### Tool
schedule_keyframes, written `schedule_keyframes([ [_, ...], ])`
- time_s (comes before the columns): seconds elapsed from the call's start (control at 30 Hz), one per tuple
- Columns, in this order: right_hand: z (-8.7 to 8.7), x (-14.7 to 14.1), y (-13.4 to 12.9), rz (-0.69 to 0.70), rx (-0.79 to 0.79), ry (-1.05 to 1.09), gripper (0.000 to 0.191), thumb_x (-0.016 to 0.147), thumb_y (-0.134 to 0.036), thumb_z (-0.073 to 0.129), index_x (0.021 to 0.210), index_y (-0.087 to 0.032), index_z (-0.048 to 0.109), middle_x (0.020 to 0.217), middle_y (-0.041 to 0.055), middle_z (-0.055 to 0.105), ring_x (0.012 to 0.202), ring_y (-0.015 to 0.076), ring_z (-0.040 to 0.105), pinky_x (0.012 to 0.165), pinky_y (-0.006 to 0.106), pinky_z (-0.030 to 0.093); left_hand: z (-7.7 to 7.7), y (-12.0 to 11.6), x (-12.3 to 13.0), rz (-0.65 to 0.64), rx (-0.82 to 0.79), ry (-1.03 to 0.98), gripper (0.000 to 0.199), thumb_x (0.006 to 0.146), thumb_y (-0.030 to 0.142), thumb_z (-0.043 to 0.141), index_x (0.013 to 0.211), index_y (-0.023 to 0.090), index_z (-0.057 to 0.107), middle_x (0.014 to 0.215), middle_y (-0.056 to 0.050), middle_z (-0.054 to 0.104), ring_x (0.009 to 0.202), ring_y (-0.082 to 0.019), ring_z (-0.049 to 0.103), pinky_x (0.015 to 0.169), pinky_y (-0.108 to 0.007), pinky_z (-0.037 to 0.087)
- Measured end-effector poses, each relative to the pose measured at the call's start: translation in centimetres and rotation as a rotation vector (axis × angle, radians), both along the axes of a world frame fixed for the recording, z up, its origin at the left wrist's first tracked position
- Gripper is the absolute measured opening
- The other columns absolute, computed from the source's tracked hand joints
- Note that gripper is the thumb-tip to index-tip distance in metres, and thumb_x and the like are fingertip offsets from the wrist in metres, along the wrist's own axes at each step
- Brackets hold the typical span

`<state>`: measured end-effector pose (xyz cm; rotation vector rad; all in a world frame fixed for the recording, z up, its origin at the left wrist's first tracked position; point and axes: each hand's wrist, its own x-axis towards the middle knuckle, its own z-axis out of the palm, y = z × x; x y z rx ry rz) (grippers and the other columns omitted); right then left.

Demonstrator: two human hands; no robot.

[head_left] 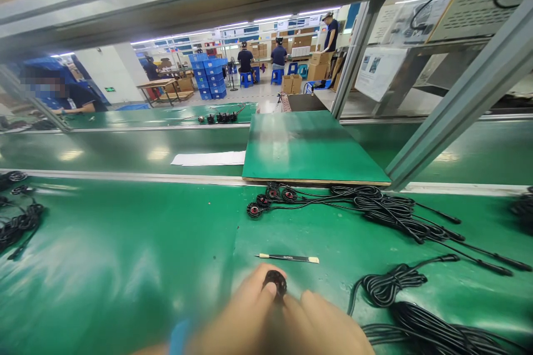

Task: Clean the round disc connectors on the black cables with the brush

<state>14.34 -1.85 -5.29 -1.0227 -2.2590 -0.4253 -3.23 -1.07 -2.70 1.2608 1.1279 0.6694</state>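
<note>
Glossy green work surface, matt black parts.
Shiny, smooth green bench mat (125,266) reflecting the lamps; matt green board (308,150) with a raw wood-coloured edge; black rubbery cables (395,211), dull; small round black part (275,282), plastic-looking, under bare fingertips (266,287); thin black tool (287,258), pale tip; white paper sheet (208,158); brushed aluminium frame post (458,94).

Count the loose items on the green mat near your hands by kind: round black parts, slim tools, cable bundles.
Round black parts: 5, one held in the fingers of both hands and 4 in the cluster by the green board
Slim black tools: 1
Black cable bundles: 2, one behind, one nearer on the right
Total: 8
</note>
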Motion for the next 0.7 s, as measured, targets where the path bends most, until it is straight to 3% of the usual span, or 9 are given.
schedule_keyframes([
  [0.17,0.0,-0.2,0.1,0.013,0.039,0.043,0.021,0.100,-0.026,0.043,0.085,-0.019,0.056,0.056,-0.0043,0.046,0.040,0.0079,0.039,0.043,0.023,0.029,-0.1,0.2,0.2,-0.002,0.075,0.054,0.027,0.098,0.039,0.040,0.105,0.021,0.059,0.094,-0.002,0.056,0.083,-0.017,0.050,0.076,-0.027,0.041],
  [0.33,0.0,0.0,0.2,0.004,-0.027,0.033,0.021,0.099,-0.023,0.042,0.083,-0.020,0.055,0.058,-0.0033,0.046,0.041,0.0089,0.040,0.043,0.024,0.028,1.6,0.2,0.2,-0.040,0.040,-0.007,0.030,0.092,0.039,0.051,0.115,0.022,0.057,0.103,-0.005,0.060,0.095,-0.022,0.054,0.086,-0.031,0.043],
  [0.47,-0.5,0.3,0.3,-0.001,-0.088,0.036,0.019,0.097,-0.019,0.042,0.085,-0.020,0.057,0.059,-0.0034,0.044,0.041,0.0095,0.039,0.043,0.024,0.027,2.6,0.2,0.2,-0.003,0.038,-0.092,0.031,0.084,0.039,0.063,0.111,0.024,0.063,0.108,-0.005,0.064,0.107,-0.027,0.055,0.092,-0.032,0.043],
  [0.7,-0.1,1.1,0.9,0.039,-0.214,0.169,0.020,0.098,-0.024,0.043,0.089,-0.022,0.061,0.068,-0.0007,0.054,0.051,0.0110,0.053,0.046,0.021,0.035,1.0,0.2,0.1,0.000,-0.146,-0.321,0.040,0.091,0.049,0.054,0.119,0.020,0.055,0.088,-0.002,0.062,0.083,-0.018,0.059,0.078,-0.029,0.045],
])
